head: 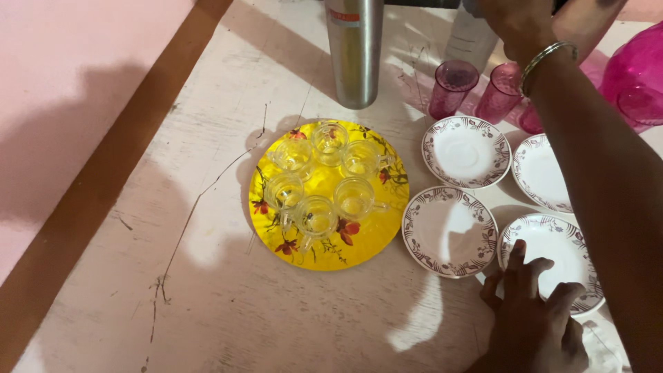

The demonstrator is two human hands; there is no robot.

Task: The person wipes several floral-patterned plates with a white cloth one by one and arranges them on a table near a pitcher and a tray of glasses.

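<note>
A white, scuffed table (228, 311) carries the things. Near its middle lies a round yellow tray (366, 242) painted with red flowers, and on it stand six small clear glass cups (324, 183) with handles, grouped in a ring and touching or nearly touching each other; they look empty, tinted only by the yellow beneath.

To the right of the tray lie four white saucers with dark patterned rims, all bare. The far left saucer (466, 152) and the near left saucer (449, 231) sit just beside the tray's edge; the far right saucer (542, 173) is partly hidden under the right forearm. The near right saucer (552, 249) lies at the near right, and the left hand (532, 311) rests on its near rim, fingers spread apart and laid flat on it, not closed around it.

At the far edge stands a tall steel flask (356, 52), upright, just beyond the tray. Right of it are pink glass tumblers (452, 86), upright and seemingly empty, and a large pink jug (639, 72) at the far right corner. The right hand (518, 24), with a metal bangle (545, 62) on its wrist, reaches to the far side above the tumblers at a pale bottle (469, 38); whether its fingers are closed I cannot tell, as they are cut off by the frame.
</note>
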